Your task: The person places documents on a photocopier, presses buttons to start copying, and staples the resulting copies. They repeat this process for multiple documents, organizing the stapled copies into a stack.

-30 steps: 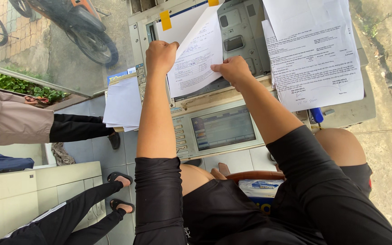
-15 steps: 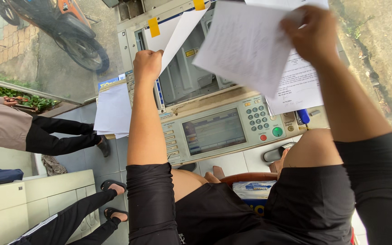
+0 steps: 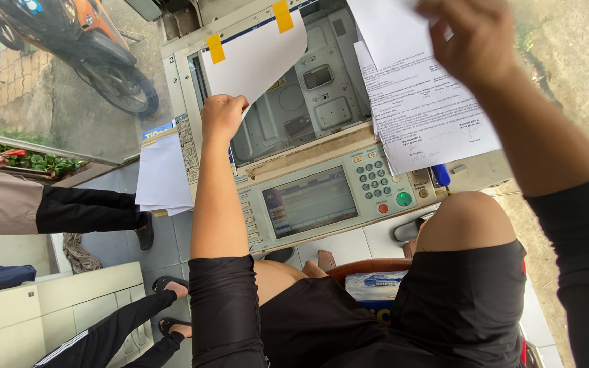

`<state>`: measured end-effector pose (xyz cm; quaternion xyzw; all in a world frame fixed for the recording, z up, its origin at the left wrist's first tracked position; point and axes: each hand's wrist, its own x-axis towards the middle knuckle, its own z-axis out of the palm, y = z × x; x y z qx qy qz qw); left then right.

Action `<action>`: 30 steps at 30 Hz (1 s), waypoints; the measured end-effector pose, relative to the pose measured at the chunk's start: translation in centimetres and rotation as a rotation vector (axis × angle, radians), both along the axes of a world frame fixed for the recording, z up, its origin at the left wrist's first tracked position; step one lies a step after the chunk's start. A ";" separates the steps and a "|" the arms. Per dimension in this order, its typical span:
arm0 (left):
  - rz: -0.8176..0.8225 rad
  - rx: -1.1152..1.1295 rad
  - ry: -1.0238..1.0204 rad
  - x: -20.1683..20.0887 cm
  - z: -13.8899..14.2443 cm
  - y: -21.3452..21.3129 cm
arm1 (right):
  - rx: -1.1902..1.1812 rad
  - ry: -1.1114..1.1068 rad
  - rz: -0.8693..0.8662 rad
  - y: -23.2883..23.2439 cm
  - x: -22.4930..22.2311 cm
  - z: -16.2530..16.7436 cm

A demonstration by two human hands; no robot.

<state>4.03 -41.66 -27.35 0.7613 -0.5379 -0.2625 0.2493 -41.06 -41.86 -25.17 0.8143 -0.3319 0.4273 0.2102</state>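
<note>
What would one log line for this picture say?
left hand: holds blank sheet over copier glass | right hand: lifts printed sheets | copier lid: open

Sheet in your left hand (image 3: 223,116): matt white paper (image 3: 257,54).
Printed sheet (image 3: 430,116) in your right hand (image 3: 475,41): thin matt paper.
Copier (image 3: 321,157) beneath them: smooth beige plastic, glossy screen (image 3: 311,202).
Your sleeves: matt black cloth.

Both hands (image 3: 223,116) lift sheets (image 3: 257,51) — photocopier (image 3: 321,197) below.

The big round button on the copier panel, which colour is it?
Green button, seen in the head view.
</note>
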 end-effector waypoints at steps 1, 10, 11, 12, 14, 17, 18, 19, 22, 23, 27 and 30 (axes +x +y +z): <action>0.006 0.007 -0.011 -0.2 0.0 0.2 | 0.032 0.009 0.013 0.5 0.9 -1.0; 0.005 0.049 0.042 -1.8 0.4 1.4 | 0.364 0.004 -0.135 3.7 4.7 -6.3; 0.001 0.053 0.051 -2.0 0.4 1.5 | 0.413 -0.004 -0.142 3.5 4.9 -6.3; -0.001 0.058 0.061 -2.0 0.4 1.7 | 0.463 -0.011 -0.149 3.4 5.0 -6.3; -0.007 0.045 0.080 -2.1 0.3 1.7 | 0.412 0.040 -0.084 3.5 4.7 -6.0; -0.005 0.029 0.113 -1.9 0.0 1.8 | 0.450 0.045 -0.113 4.7 2.2 -5.4; -0.002 0.031 0.134 -1.8 -0.1 1.8 | 0.480 0.034 -0.145 5.4 0.7 -5.2; -0.001 0.035 0.154 -1.7 -0.3 1.8 | 0.713 -0.030 -0.273 6.2 -1.1 -5.1; -0.009 0.024 0.208 -1.5 -0.4 2.0 | 1.185 -0.136 -0.665 9.7 -7.5 -4.8; -0.013 0.027 0.174 -1.5 -0.4 2.0 | 1.233 -0.084 -0.742 11.0 -9.1 -4.9; -0.018 0.031 0.119 -1.7 -0.3 2.4 | 1.611 -0.364 -0.833 15.5 -10.5 -6.1; -0.030 0.040 0.105 -1.8 -0.3 2.6 | 1.502 -0.402 -0.831 17.4 -9.2 -6.5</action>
